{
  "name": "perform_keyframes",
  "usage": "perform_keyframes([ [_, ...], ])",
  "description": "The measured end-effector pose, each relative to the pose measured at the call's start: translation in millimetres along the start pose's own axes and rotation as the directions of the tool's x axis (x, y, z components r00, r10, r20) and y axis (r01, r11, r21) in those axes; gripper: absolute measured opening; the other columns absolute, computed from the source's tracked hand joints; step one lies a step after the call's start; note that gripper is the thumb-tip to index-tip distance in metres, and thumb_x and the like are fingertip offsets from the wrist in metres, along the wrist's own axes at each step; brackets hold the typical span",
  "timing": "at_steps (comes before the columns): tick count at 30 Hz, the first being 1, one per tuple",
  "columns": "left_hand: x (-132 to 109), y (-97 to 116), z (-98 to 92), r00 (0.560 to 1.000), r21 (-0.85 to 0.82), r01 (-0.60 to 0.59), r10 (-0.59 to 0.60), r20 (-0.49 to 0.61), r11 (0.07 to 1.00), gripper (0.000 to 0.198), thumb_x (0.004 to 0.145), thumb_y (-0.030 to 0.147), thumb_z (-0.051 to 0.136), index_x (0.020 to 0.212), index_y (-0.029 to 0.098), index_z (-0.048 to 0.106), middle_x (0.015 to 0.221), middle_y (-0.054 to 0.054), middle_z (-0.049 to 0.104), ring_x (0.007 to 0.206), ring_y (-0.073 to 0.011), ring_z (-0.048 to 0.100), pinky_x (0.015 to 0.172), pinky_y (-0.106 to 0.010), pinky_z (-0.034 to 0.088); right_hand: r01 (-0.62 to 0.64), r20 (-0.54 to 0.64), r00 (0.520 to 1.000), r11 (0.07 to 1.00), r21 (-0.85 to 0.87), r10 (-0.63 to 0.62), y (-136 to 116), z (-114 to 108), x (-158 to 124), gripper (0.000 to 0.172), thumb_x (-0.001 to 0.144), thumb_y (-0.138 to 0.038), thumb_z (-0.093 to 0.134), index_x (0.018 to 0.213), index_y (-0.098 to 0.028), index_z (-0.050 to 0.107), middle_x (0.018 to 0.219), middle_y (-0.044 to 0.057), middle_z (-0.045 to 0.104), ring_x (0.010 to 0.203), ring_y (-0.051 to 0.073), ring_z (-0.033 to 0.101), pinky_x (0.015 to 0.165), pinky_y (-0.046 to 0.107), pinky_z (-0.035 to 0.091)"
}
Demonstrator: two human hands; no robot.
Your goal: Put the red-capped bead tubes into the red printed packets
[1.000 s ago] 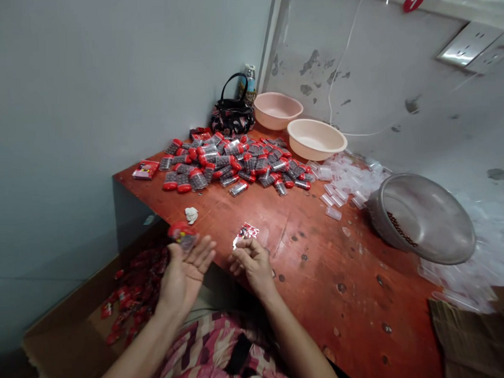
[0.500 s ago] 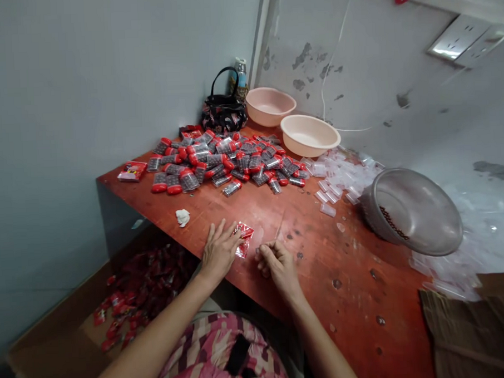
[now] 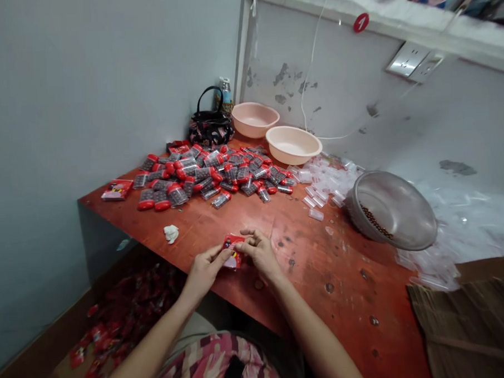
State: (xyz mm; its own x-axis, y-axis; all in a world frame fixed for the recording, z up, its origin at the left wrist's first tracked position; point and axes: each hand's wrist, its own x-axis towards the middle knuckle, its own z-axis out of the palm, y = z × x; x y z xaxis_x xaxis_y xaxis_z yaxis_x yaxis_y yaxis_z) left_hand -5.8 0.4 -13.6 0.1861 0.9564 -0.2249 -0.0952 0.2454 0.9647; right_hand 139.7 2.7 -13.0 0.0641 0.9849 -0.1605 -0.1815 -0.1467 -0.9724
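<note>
A small red printed packet (image 3: 235,259) is held between my two hands, just above the near edge of the red table. My left hand (image 3: 206,268) pinches its left side, thumb on top. From the right, my right hand (image 3: 258,253) grips the packet's upper right edge with thumb and fingers. Beyond them lies a heap of small clear containers (image 3: 205,173) with red ends and dark contents. A similar red packet (image 3: 117,189) rests at the table's left corner, and a crumpled white tissue (image 3: 171,234) lies between it and my hands.
At the right, a grey metal bowl (image 3: 407,204) holding small brown beads leans over clear plastic pieces (image 3: 330,177). Two pale basins (image 3: 294,145) and a black handbag (image 3: 211,126) stand at the back. Many red packets (image 3: 127,306) fill a box below the table's left edge.
The red packet, flat under my left hand before, is now raised and held by both hands. My right hand has moved left onto it. The camera view has shifted.
</note>
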Motion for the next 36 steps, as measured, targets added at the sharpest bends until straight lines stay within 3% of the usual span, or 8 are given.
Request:
perform_keyframes([
  [6, 10, -1, -12.5, 0.984, -0.107, 0.171, -0.164, 0.074, 0.979, 0.016, 0.061, 0.028, 0.069, 0.059, 0.012, 0.068, 0.061, -0.006, 0.065, 0.057, -0.0162, 0.061, 0.056, -0.023, 0.051, 0.083, 0.125, 0.992, 0.917, -0.39, -0.036, -10, -6, 29, 0.028, 0.063, -0.033, 0.067, 0.084, -0.017, 0.057, 0.058, -0.004, 0.056, 0.05, 0.01, 0.051, 0.047, 0.02, 0.038],
  [11, 7, 0, -15.9, 0.974, -0.177, 0.207, -0.219, -0.054, 0.962, 0.02, 0.058, 0.029, 0.071, 0.053, 0.01, 0.065, 0.053, -0.004, 0.062, 0.051, -0.0116, 0.058, 0.051, -0.019, 0.05, -0.013, -0.13, 0.94, 0.345, -0.939, -0.317, -40, -29, 89, 0.029, 0.077, -0.039, 0.052, 0.098, -0.019, 0.054, 0.099, 0.009, 0.058, 0.094, 0.022, 0.052, 0.075, 0.032, 0.041],
  [14, 6, 1, -15.6, 0.963, -0.276, 0.209, -0.247, -0.11, 0.938, 0.021, 0.057, 0.03, 0.072, 0.055, 0.01, 0.064, 0.054, -0.002, 0.061, 0.051, -0.0099, 0.057, 0.051, -0.018, 0.05, -0.11, -0.186, 0.936, 0.254, -0.961, -0.298, -53, -43, 122, 0.032, 0.075, -0.032, 0.056, 0.1, -0.014, 0.053, 0.109, 0.017, 0.052, 0.104, 0.029, 0.046, 0.081, 0.04, 0.038],
  [19, 8, 2, -15.1, 0.944, -0.477, 0.215, -0.306, -0.121, 0.852, 0.018, 0.057, 0.024, 0.073, 0.056, 0.01, 0.062, 0.055, -0.003, 0.061, 0.048, -0.0084, 0.055, 0.047, -0.017, 0.049, -0.08, -0.145, 0.965, 0.281, -0.956, -0.218, -57, -53, 125, 0.016, 0.08, -0.018, 0.045, 0.086, -0.01, 0.058, 0.095, 0.018, 0.059, 0.094, 0.027, 0.054, 0.078, 0.037, 0.038],
  [23, 10, 4, -13.2, 0.922, -0.648, 0.18, -0.357, -0.151, 0.74, 0.013, 0.062, 0.016, 0.069, 0.057, 0.01, 0.059, 0.054, -0.002, 0.06, 0.046, -0.0082, 0.056, 0.046, -0.018, 0.051, 0.022, -0.04, 0.988, 0.392, -0.92, -0.147, -44, -41, 63, 0.025, 0.086, -0.031, 0.034, 0.083, -0.017, 0.055, 0.07, 0.005, 0.063, 0.066, 0.017, 0.061, 0.062, 0.026, 0.044],
  [26, 12, 6, -8.8, 0.905, -0.732, 0.145, -0.388, -0.173, 0.665, 0.01, 0.067, 0.012, 0.065, 0.061, 0.011, 0.058, 0.057, -0.003, 0.062, 0.051, -0.0112, 0.059, 0.052, -0.023, 0.054, 0.061, 0.04, 0.998, 0.771, -0.634, -0.047, -23, -19, 0, 0.029, 0.087, -0.04, 0.029, 0.085, -0.019, 0.049, 0.055, -0.002, 0.058, 0.044, 0.013, 0.055, 0.042, 0.021, 0.042],
  [28, 12, 6, -4.6, 0.907, -0.764, 0.129, -0.386, -0.167, 0.633, 0.006, 0.069, 0.011, 0.063, 0.065, 0.011, 0.058, 0.06, -0.004, 0.064, 0.057, -0.014, 0.062, 0.058, -0.026, 0.054, 0.04, 0.035, 0.999, 0.888, -0.458, -0.027, -7, -1, -34, 0.024, 0.086, -0.04, 0.034, 0.082, -0.02, 0.047, 0.053, -0.004, 0.055, 0.04, 0.011, 0.052, 0.038, 0.019, 0.04],
  [36, 2, 9, 19.1, 0.954, -0.794, 0.109, -0.287, -0.086, 0.598, 0.005, 0.068, 0.013, 0.064, 0.068, 0.01, 0.059, 0.064, -0.005, 0.066, 0.056, -0.012, 0.061, 0.056, -0.022, 0.051, 0.092, -0.053, 0.99, 0.872, -0.481, -0.134, 26, 27, -65, 0.016, 0.085, -0.033, 0.038, 0.084, -0.02, 0.047, 0.055, -0.004, 0.054, 0.041, 0.01, 0.052, 0.04, 0.019, 0.039],
])
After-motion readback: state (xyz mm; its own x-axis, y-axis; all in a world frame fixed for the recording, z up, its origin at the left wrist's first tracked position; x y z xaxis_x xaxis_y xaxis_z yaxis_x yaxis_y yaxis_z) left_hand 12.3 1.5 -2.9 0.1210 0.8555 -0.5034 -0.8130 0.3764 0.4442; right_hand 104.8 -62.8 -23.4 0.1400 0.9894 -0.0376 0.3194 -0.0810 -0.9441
